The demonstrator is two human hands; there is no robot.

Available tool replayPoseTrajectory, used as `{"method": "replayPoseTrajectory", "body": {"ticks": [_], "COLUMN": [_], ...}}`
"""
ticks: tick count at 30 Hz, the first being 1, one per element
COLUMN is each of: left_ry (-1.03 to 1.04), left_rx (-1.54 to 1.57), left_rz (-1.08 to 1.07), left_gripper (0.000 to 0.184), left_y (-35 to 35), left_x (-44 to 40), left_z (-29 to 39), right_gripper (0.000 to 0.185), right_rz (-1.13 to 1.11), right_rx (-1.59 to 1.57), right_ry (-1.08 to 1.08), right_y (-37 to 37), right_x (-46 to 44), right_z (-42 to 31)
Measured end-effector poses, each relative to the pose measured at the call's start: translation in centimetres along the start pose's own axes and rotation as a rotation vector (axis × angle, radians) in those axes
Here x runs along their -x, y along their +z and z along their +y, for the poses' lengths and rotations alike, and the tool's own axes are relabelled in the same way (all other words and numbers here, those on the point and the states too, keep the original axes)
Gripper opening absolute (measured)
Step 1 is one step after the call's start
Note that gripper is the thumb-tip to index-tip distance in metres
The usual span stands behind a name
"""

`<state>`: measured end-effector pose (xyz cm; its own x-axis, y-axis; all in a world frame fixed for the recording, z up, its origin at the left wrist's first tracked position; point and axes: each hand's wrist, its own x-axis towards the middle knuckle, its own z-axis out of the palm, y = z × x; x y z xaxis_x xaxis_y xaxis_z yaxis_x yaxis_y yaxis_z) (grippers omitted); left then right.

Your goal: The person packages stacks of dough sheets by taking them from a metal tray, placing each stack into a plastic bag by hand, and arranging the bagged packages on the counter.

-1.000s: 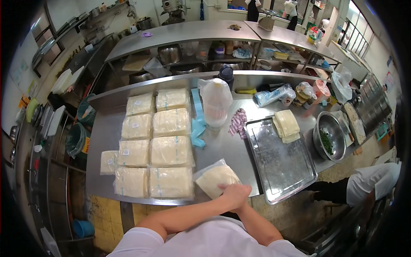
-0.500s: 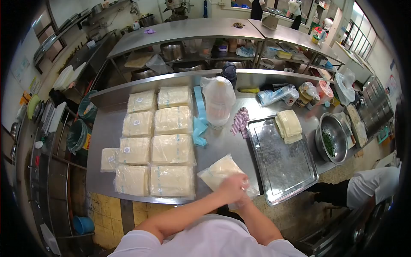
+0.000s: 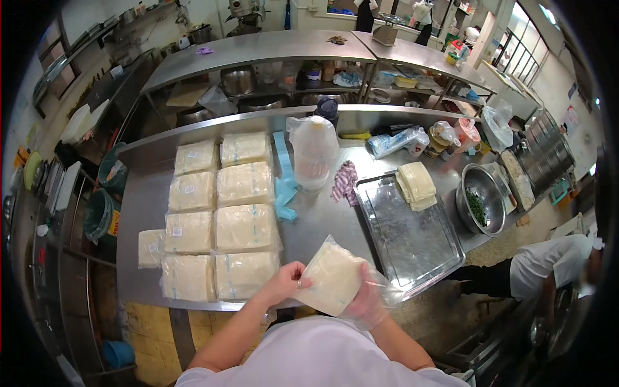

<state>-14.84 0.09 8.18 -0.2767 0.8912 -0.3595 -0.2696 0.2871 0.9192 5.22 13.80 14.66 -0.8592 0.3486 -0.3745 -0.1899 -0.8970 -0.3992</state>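
Note:
My left hand (image 3: 287, 284), with a ring on it, pinches the left edge of a stack of thin pale wrapper sheets (image 3: 332, 277). The stack is held up over the front edge of the steel table (image 3: 309, 222). On the other side my right hand (image 3: 369, 298) grips the stack, its fingers seen through clear plastic (image 3: 387, 290). Whether that plastic is a glove or the packet's bag I cannot tell. To the left lie two columns of plastic-wrapped wrapper packs (image 3: 245, 226). More pale sheets (image 3: 416, 186) rest on the far end of a metal tray (image 3: 412, 248) at right.
A large clear jug (image 3: 314, 151) stands behind the hands, near a blue strip (image 3: 284, 180) and a striped cloth (image 3: 345, 182). A steel bowl (image 3: 493, 200) with chopped greens is farther right. Another person (image 3: 548, 264) in white is at the right.
My hands were together over the packet near the table's edge. They are now apart, holding the stack up from both sides. The whole view has shifted slightly.

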Motion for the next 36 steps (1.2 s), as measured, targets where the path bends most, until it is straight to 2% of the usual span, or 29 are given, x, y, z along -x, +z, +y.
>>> {"method": "replayPoseTrajectory", "body": {"ticks": [2,5,8,11,14,17,20,23,25,27,30,32,33,36], "left_ry": [-0.091,-0.145,0.047,0.049,-0.010,0.086,0.115,0.146,0.169,0.180,0.194,0.223,0.317,0.520], "left_rx": [0.030,-0.058,-0.053,-0.048,-0.168,-0.288,-0.419,-0.340,-0.264,-0.226,-0.309,-0.484,-0.667,-1.003], "left_rz": [-0.073,-0.007,0.125,0.216,0.101,0.142,0.206,0.332,0.357,0.372,0.347,0.301,0.279,0.320], "left_gripper": [0.021,0.022,0.024,0.032,0.041,0.043,0.045,0.043,0.040,0.035,0.024,0.022,0.033,0.040], "left_y": [0.6,1.8,1.2,1.0,2.0,1.5,1.0,0.2,0.1,0.2,1.2,2.3,2.7,4.4], "left_x": [0.1,-1.1,-3.3,-3.2,-0.4,1.9,3.8,4.0,4.6,4.7,4.1,3.7,3.3,2.1], "left_z": [5.1,8.5,6.6,5.7,4.5,1.3,2.2,0.3,1.0,1.5,1.6,1.2,0.8,-0.3], "right_gripper": [0.087,0.086,0.087,0.087,0.088,0.087,0.077,0.066,0.062,0.078,0.087,0.095,0.099,0.104], "right_rz": [-0.036,-0.049,-0.048,-0.112,0.025,-0.019,-0.011,0.077,0.268,0.033,0.023,0.013,0.010,-0.056], "right_rx": [0.007,0.016,0.083,0.031,-0.168,-0.150,0.032,0.178,0.933,1.745,2.484,2.538,2.561,2.434], "right_ry": [0.060,0.159,0.140,0.126,0.079,0.036,-0.101,-0.190,-0.080,-0.524,-0.234,-0.264,-0.274,-0.318], "right_y": [0.7,-0.5,1.0,1.0,1.6,2.0,5.5,3.9,4.2,3.6,-2.4,-4.4,-5.1,-7.8], "right_x": [0.0,-0.4,0.3,0.2,0.5,0.7,2.0,0.5,-1.0,-5.1,-10.2,-9.5,-9.3,-8.3], "right_z": [-0.1,0.8,1.2,1.4,1.4,-0.6,-2.7,-4.0,-4.4,-3.0,3.3,5.4,6.1,6.0]}}
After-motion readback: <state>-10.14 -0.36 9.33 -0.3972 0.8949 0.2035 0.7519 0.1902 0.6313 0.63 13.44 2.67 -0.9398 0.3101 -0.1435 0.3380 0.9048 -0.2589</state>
